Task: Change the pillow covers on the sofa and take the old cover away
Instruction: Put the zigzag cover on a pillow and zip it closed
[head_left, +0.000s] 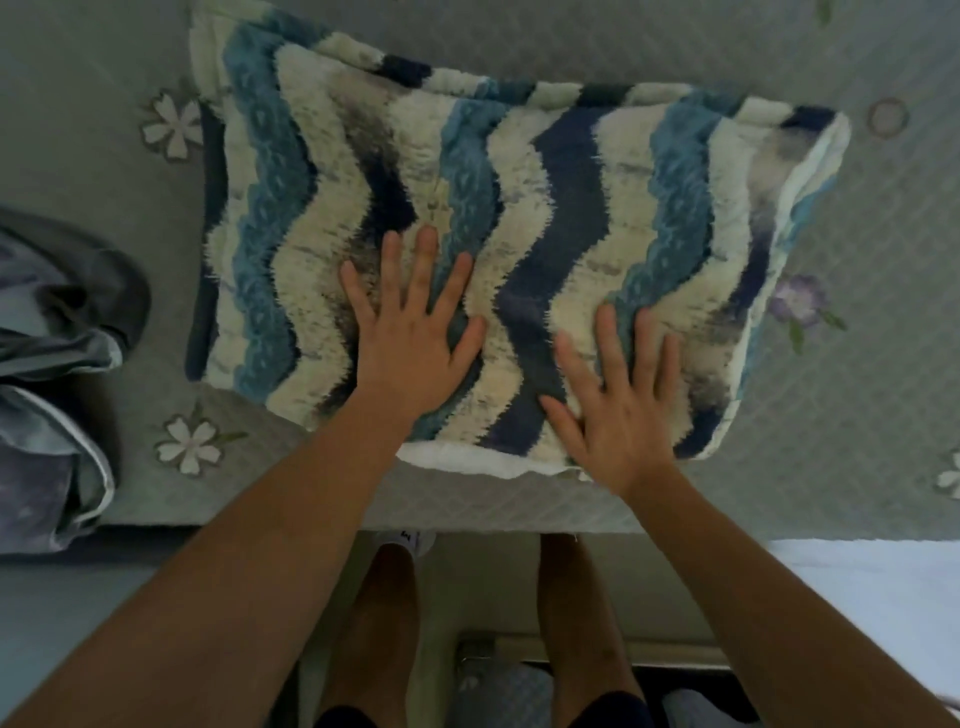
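Nearest me: my right hand (621, 410), fingers spread and flat, palm down on the near edge of the pillow (498, 249). My left hand (415, 332) lies a little farther in, also splayed flat, gripping nothing. The pillow lies directly under both palms on the quilted sofa seat (852, 405), long axis left to right. Its cover is shaggy pile in cream, teal and navy zigzags; a white edge (483, 464) shows along the near side. A crumpled grey-blue satin cloth (47, 364), likely the old cover, sits well left, nearer my left hand.
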